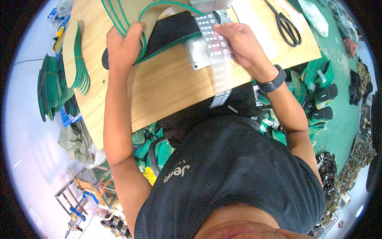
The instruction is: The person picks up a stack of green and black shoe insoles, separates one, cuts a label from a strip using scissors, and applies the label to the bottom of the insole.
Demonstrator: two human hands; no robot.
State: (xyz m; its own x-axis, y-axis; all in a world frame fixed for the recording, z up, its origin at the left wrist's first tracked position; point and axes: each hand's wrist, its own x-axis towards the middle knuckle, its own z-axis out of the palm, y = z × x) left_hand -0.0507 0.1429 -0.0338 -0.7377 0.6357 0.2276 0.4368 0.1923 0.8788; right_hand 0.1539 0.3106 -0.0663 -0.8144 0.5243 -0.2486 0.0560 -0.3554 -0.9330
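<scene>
Your left hand (125, 42) clamps the green-edged tan insole stack (131, 16) steady; right hand (238, 40) fingertips pinch the clear sticker strip (217, 55) to peel.

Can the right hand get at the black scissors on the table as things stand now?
Probably yes. The scissors lie in the open on the wooden table, just beyond the right hand, with nothing between. But that hand is touching a strip of labels.

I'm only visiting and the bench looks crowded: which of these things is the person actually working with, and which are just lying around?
In use:
- left hand gripping the green-edged shoe pieces
- right hand on the strip of small labels

Lying about:
- black scissors on the wooden table
- stack of green-edged pieces at the table's left end
- heaps of similar pieces on the floor
</scene>
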